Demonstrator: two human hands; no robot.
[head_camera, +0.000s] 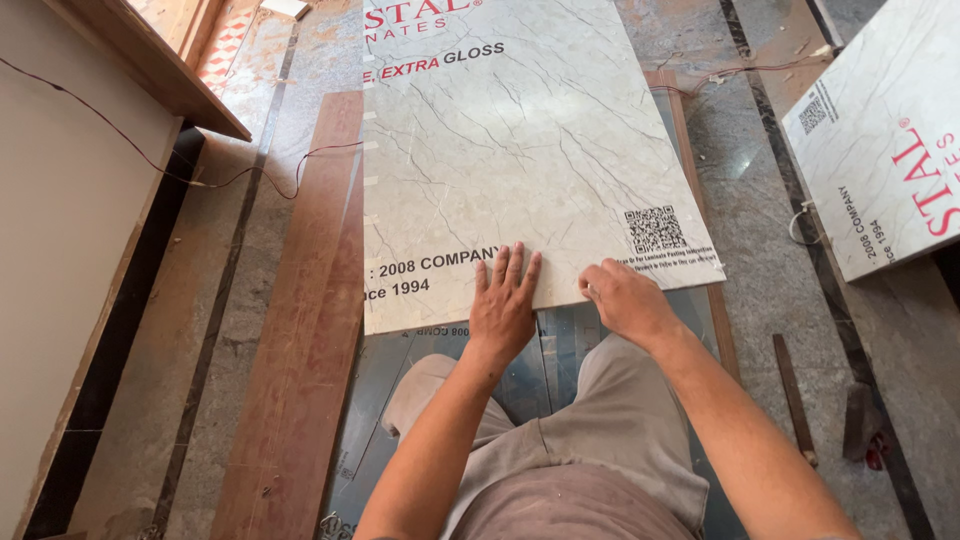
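A large marble-patterned laminate sheet (520, 150) with printed lettering lies flat over a bluish board (560, 350) on the floor. My left hand (503, 303) rests palm down on the sheet's near edge, fingers spread and straight. My right hand (622, 298) sits just to the right on the same edge, fingers curled and pressing down on the corner area near a square printed code. Neither hand holds anything. My knees in grey trousers (590, 430) are below the hands.
A long brown wooden board (300, 330) runs along the sheet's left side. A second marble laminate sheet (885, 140) lies at the right. A thin wire (220, 180) crosses the stone floor at left. A wood strip (795, 400) and a dark tool (862, 420) lie at lower right. A wall and a wooden ledge (150, 60) stand at left.
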